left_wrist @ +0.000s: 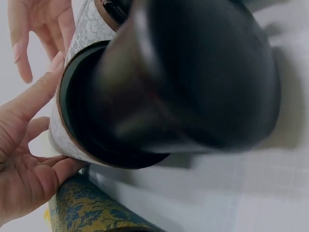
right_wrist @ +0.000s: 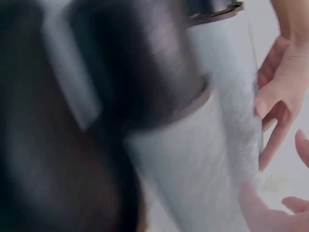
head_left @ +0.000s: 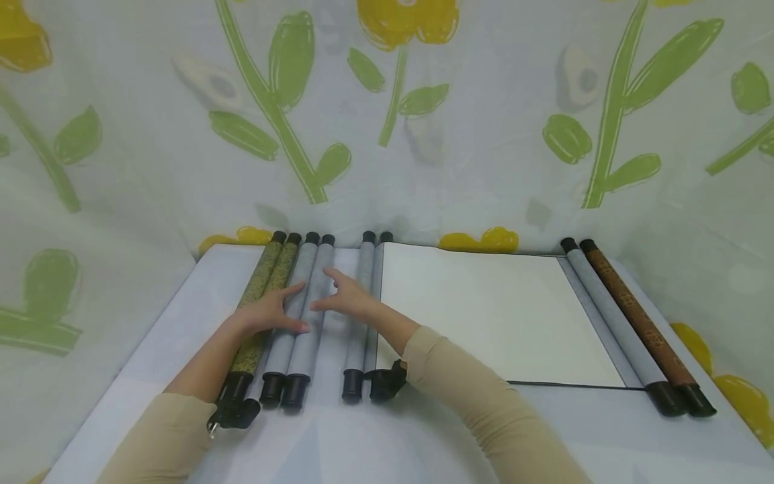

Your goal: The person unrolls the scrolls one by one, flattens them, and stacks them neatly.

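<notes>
My left hand (head_left: 269, 313) reaches over a green-gold patterned roller (head_left: 261, 272), thumb and fingers spread against the nearby pale grey scroll rollers. In the left wrist view, its thumb and fingertips touch either side of a grey roller (left_wrist: 79, 36) with a black end knob (left_wrist: 203, 82). My right hand (head_left: 351, 299) is held just to the right of the grey pair, thumb and fingers parted, nothing in its grasp. Its forearm crosses over the middle pair of grey rollers (head_left: 357, 336). In the right wrist view, both hands face each other near a grey roller (right_wrist: 227, 87).
A blank cream scroll sheet (head_left: 484, 309) lies unrolled from the middle rollers to the right. Along its right end lie a grey roller (head_left: 617, 316) and a brown patterned roller (head_left: 641, 319). Everything rests on a white table (head_left: 326, 437) before a flower-printed cloth (head_left: 484, 168).
</notes>
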### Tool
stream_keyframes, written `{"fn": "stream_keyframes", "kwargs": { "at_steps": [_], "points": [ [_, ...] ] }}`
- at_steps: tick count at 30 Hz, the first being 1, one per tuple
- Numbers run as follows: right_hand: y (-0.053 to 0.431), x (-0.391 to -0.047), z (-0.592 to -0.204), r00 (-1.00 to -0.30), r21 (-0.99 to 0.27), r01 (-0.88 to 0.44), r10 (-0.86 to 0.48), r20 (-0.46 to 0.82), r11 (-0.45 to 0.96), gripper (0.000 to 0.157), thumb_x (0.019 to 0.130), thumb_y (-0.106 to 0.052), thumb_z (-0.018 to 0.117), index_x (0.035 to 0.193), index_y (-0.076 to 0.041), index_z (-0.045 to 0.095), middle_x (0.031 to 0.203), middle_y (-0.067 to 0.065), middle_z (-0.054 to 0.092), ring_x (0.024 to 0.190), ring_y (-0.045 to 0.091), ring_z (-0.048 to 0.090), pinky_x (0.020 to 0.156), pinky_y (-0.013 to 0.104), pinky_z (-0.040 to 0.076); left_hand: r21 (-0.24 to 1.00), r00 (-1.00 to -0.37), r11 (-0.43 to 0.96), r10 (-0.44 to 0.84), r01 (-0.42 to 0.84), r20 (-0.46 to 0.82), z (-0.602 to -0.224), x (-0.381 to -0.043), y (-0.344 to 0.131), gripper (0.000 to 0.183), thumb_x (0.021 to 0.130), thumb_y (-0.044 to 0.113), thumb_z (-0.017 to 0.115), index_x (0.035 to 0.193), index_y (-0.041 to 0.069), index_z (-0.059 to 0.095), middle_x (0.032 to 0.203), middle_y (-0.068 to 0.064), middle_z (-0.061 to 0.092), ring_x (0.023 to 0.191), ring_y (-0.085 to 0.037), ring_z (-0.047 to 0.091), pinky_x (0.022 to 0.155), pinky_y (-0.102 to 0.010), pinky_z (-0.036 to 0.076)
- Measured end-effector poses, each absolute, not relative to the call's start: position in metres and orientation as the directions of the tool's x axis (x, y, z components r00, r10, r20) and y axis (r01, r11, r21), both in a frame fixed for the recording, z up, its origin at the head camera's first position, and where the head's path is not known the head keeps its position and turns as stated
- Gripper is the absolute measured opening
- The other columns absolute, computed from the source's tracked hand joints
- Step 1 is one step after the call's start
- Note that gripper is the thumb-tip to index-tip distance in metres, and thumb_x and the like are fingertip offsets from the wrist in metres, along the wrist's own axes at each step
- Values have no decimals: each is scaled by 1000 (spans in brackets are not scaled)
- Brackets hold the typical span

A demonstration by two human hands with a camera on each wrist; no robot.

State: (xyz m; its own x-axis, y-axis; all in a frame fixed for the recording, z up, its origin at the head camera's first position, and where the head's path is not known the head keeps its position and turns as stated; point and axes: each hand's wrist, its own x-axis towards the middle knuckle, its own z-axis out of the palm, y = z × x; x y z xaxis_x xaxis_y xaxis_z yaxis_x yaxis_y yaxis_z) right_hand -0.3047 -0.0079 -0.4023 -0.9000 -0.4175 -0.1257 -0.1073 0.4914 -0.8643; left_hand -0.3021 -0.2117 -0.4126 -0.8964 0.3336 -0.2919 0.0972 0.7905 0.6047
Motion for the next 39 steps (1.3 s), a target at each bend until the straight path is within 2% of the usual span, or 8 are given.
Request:
{"fn": "stream_keyframes", "kwargs": {
  "at_steps": [3, 9, 13, 18, 27, 31, 35, 39],
  "points": [
    [-13, -304, -405, -888, -897, -15, -418, -190, 441, 84, 81, -23, 74, 150, -16, 26, 152, 12, 31, 133, 30, 39, 103, 45, 38, 590, -897, 793, 359, 149, -257, -414, -302, -211, 108, 69, 48, 79, 150, 6, 21, 149, -30, 24, 137, -48, 20, 105, -61, 25],
    [-24, -306, -411, -884, -923, 88, -399, -246, 373, 85, 82, -14, 73, 151, -12, 23, 153, 16, 27, 132, 31, 39, 95, 38, 47, 575, -902, 789, 388, 217, -191, -417, -303, -206, 107, 69, 46, 80, 148, 0, 25, 144, -35, 30, 132, -52, 26, 103, -62, 27],
    [-29, -308, -414, -907, -914, 92, -345, -241, 396, 83, 81, -15, 74, 149, -11, 26, 151, 15, 31, 132, 30, 39, 97, 37, 45, 668, -904, 727, 380, 161, -196, -421, -300, -203, 106, 70, 41, 81, 149, 3, 22, 146, -35, 26, 135, -52, 21, 105, -62, 23],
    [-36, -309, -413, -907, -899, 102, -332, -260, 425, 85, 78, -8, 76, 148, -15, 29, 146, 19, 37, 112, 31, 55, 80, 36, 53, 805, -909, 590, 364, 56, -203, -424, -297, -202, 104, 72, 25, 82, 150, 3, 17, 150, -33, 14, 138, -49, 10, 108, -62, 15],
    [-33, -312, -424, -909, -935, 120, -341, -239, 335, 82, 76, -11, 78, 146, -21, 38, 146, 17, 37, 103, 23, 57, 66, 29, 52, 879, -934, 476, 303, -26, -191, -428, -289, -191, 99, 75, 19, 80, 151, 7, 18, 152, -30, 14, 139, -46, 13, 110, -58, 18],
    [-29, -312, -424, -906, -957, 130, -360, -221, 261, 82, 76, -11, 78, 146, -23, 37, 149, 21, 32, 121, 26, 48, 81, 35, 51, 895, -940, 441, 272, -67, -205, -426, -286, -188, 96, 77, 19, 79, 151, 10, 19, 153, -29, 12, 140, -46, 9, 111, -57, 14],
    [-26, -311, -419, -908, -962, 88, -377, -184, 259, 83, 77, -15, 78, 147, -27, 35, 152, 14, 29, 138, 28, 29, 104, 40, 37, 919, -947, 388, 266, -67, -181, -421, -281, -186, 96, 76, 19, 79, 152, 15, 20, 154, -27, 9, 141, -43, 7, 112, -57, 13],
    [-21, -307, -411, -896, -959, 4, -425, -128, 282, 85, 79, -22, 76, 149, -30, 29, 155, 4, 26, 142, 26, 21, 111, 44, 26, 943, -948, 332, 290, -30, -133, -412, -273, -182, 94, 76, 17, 79, 151, 17, 23, 155, -24, 9, 141, -42, 9, 111, -56, 17]
  ]
}}
